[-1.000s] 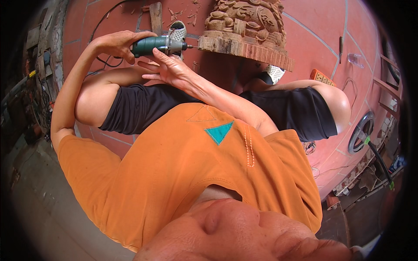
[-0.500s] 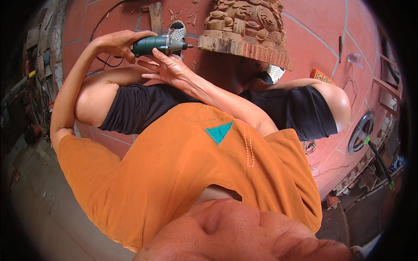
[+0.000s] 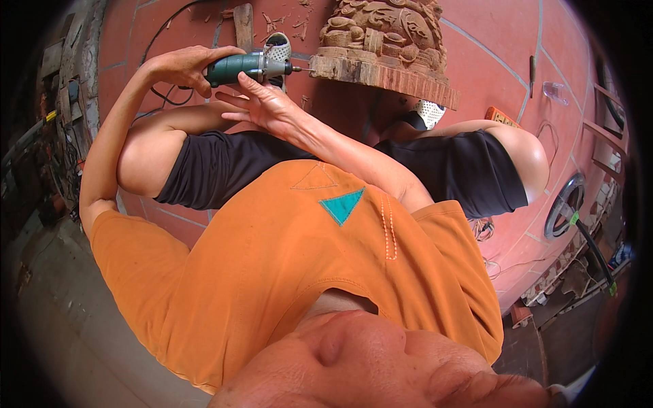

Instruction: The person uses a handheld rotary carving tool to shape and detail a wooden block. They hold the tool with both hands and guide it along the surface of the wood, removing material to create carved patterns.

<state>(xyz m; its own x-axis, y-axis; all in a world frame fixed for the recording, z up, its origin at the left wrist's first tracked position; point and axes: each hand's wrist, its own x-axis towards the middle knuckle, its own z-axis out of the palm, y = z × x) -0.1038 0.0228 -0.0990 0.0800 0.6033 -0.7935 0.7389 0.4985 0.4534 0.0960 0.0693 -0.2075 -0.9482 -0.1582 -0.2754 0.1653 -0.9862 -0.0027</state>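
My left hand (image 3: 182, 66) is wrapped round the back of a green and grey die grinder (image 3: 235, 70), held level. A thin bit at its nose points right, to the edge of the wooden base under a carved wood piece (image 3: 384, 41). Whether the bit touches the wood I cannot make out. My right hand (image 3: 272, 110) is just below the grinder's front, fingers stretched out and apart. Its thumb reaches up against or very near the tool's body. Relief carving covers the piece above its thick, rough-edged base (image 3: 381, 80).
Wood chips (image 3: 272, 24) and a wooden block (image 3: 243, 28) lie on the red tiled floor. White perforated shoes (image 3: 428, 114) are by the carving. To the right are an orange power strip (image 3: 502, 117), a dark slim tool (image 3: 532, 76) and a wheel-like ring (image 3: 566, 206).
The grinder's nose has tilted up very slightly. My right hand's fingers have shifted a little; the left hand keeps its hold and the carving stays put.
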